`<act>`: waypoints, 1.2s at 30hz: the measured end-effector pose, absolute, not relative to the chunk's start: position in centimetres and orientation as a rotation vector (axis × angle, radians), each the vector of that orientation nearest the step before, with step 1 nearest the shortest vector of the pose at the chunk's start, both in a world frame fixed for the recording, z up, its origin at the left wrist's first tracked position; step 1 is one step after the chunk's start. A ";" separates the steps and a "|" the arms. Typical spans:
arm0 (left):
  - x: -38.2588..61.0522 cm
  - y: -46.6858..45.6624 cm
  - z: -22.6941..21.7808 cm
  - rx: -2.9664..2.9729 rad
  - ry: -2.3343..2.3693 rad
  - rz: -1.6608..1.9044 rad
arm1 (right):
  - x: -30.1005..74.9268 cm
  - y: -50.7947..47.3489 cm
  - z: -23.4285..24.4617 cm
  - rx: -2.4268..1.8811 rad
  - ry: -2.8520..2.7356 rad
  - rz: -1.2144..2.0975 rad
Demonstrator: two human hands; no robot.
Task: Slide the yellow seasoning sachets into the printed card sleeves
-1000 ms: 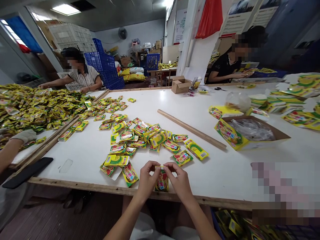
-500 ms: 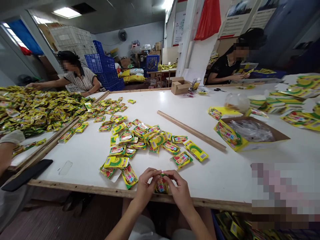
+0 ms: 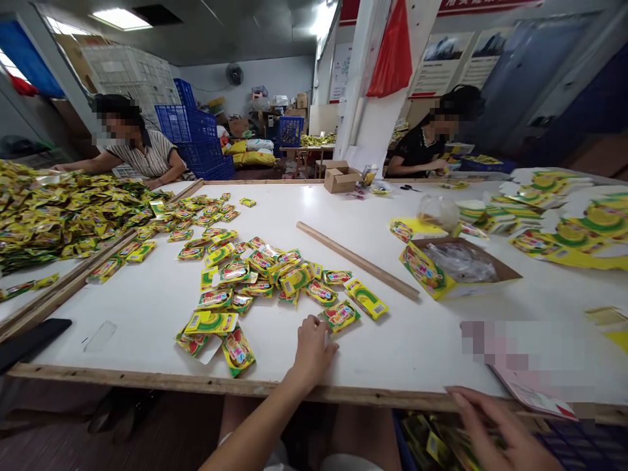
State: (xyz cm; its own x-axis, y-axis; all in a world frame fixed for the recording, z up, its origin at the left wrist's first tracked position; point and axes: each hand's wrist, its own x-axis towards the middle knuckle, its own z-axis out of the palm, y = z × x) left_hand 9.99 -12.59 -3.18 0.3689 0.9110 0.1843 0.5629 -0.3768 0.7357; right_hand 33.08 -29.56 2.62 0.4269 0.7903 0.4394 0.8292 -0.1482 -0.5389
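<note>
My left hand (image 3: 314, 347) is over the table near its front edge, fingers curved and thumb apart. Its fingertips are at the left end of a small yellow-green candy box (image 3: 341, 316); whether they touch it I cannot make out. My right hand (image 3: 505, 428) is low at the right, past the table edge, open with fingers apart and nothing visible in it. Below and beside it is a bin of packets (image 3: 432, 445), partly hidden. Several similar boxes (image 3: 235, 269) lie in a loose pile ahead of my left hand, one upright-printed box (image 3: 238, 351) nearest the edge.
A wooden strip (image 3: 358, 260) lies across the white table (image 3: 275, 209). At the right stands an open display carton (image 3: 458, 268) with clear plastic bags. A large packet heap (image 3: 73, 209) lies left, behind a wooden divider (image 3: 110, 255). Two people sit across the table.
My hands have parted. The small box they held together is no longer in sight. The left moved up toward another box; the right swung right and down over the bin. The view turned right.
</note>
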 end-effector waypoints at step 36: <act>6.2 -15.0 -1.8 1.517 0.966 1.024 | 23.4 -15.4 -0.1 -1.936 -1.725 0.271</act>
State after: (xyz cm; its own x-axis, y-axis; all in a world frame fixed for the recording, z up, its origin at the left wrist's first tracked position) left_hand 6.22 -15.01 -1.83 0.3161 0.9403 0.1263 0.0708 -0.1562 0.9852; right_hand 23.42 -15.38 -0.08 0.1654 0.9671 0.1933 0.8611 -0.0461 -0.5063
